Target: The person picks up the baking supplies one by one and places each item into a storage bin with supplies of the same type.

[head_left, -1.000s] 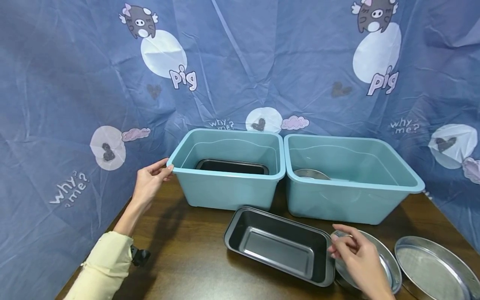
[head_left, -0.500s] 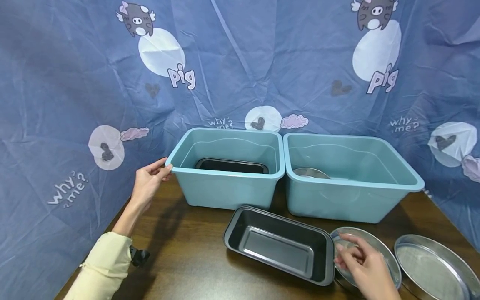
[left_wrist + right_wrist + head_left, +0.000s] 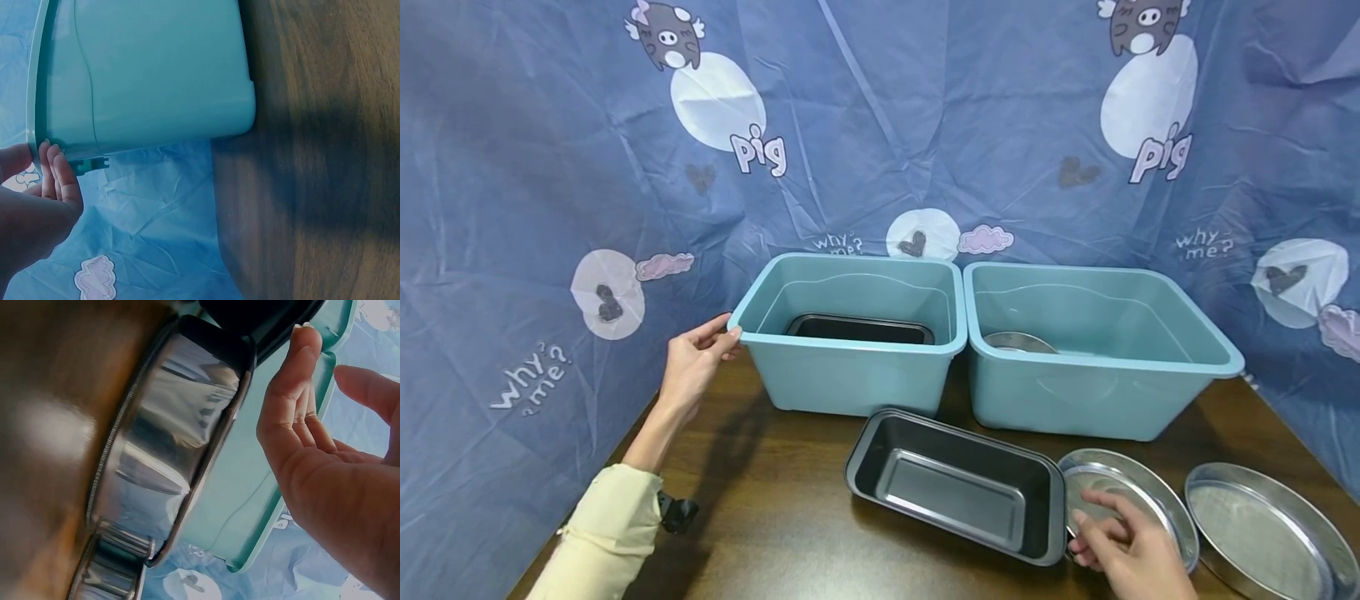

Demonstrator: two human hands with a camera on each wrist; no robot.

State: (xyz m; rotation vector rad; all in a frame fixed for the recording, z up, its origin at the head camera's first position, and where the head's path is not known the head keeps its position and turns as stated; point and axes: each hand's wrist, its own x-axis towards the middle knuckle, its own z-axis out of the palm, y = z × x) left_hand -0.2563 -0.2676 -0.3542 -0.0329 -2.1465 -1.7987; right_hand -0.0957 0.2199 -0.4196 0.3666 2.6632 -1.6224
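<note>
My left hand (image 3: 696, 362) pinches the left rim of a blue-green plastic bin (image 3: 850, 379), thumb and fingers on either side of its lip. The left wrist view shows the same grip near a corner of the bin (image 3: 156, 81). My right hand (image 3: 1123, 542) hovers over a round steel sieve (image 3: 1112, 471), close by the right end of a dark loaf pan (image 3: 951, 496). In the right wrist view, thumb and index finger stand apart with nothing between them, beside the sieve's shiny wall (image 3: 169, 419).
A second bin (image 3: 1075, 400) stands against the first, with a round metal piece (image 3: 1018, 342) inside. Another dark pan (image 3: 859, 329) lies in the left bin. A second sieve (image 3: 1262, 525) sits at the table's right. Printed blue cloth (image 3: 850, 125) hangs behind.
My right hand has drawn slightly right and down from the loaf pan's right rim. The left hand keeps its grip on the bin; the head view has shifted slightly.
</note>
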